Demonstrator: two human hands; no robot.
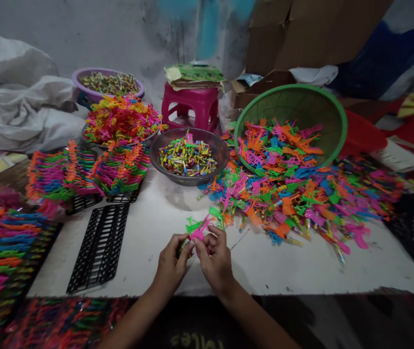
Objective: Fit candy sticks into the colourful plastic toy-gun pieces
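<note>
Head view. White worktop [148,228] against grey wall. Left hand [170,264] and right hand [216,259] meet at near edge, fingers of both pinched on pink plastic toy [198,231]. Loose toy pile [294,194] spills from tipped green basket [332,116] to right. Candy bowl [188,156] behind hands. Black rack [99,247] lies left.

Both hands together, fingers [188,250] pinched.
</note>
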